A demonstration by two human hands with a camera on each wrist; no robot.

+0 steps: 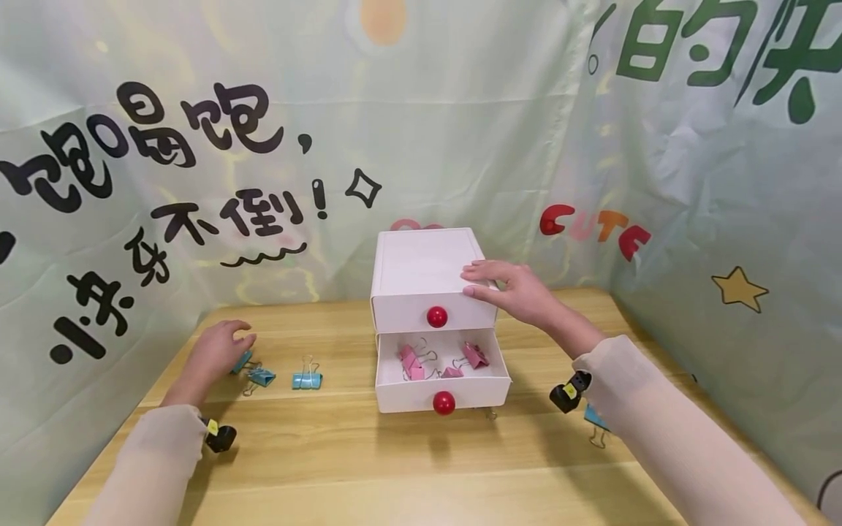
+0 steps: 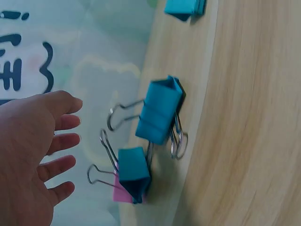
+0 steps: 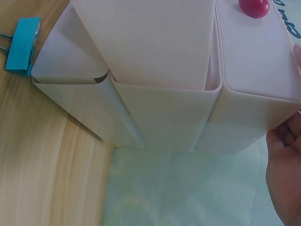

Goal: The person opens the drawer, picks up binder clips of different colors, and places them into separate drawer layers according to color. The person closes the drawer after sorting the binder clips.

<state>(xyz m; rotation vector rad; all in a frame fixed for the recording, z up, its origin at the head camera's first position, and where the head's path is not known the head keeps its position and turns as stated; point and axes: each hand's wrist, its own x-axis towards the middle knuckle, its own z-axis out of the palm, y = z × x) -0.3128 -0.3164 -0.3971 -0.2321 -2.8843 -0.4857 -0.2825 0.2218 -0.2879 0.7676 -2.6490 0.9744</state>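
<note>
A white drawer box (image 1: 424, 263) with red knobs stands at the back centre. Its middle drawer (image 1: 388, 394) is pulled out and holds several pink binder clips (image 1: 475, 355). On the right edge of the box top rests my right hand (image 1: 520, 291), fingers laid over the surface; the right wrist view catches it at the box's far corner. At the left, my left hand (image 1: 213, 358) hovers by teal binder clips (image 1: 262, 376) with its fingers loosely bent and holds nothing. The left wrist view shows two teal clips (image 2: 160, 110) beside that hand, with a pink clip (image 2: 122, 190) partly hidden.
Another teal binder clip (image 1: 306, 380) lies between the left hand and the box. One more teal clip (image 1: 596, 418) is partly covered by the right sleeve. A wire handle (image 1: 490, 413) peeks out below the open drawer. Printed cloth (image 1: 460, 146) surrounds the wooden table (image 1: 316, 453).
</note>
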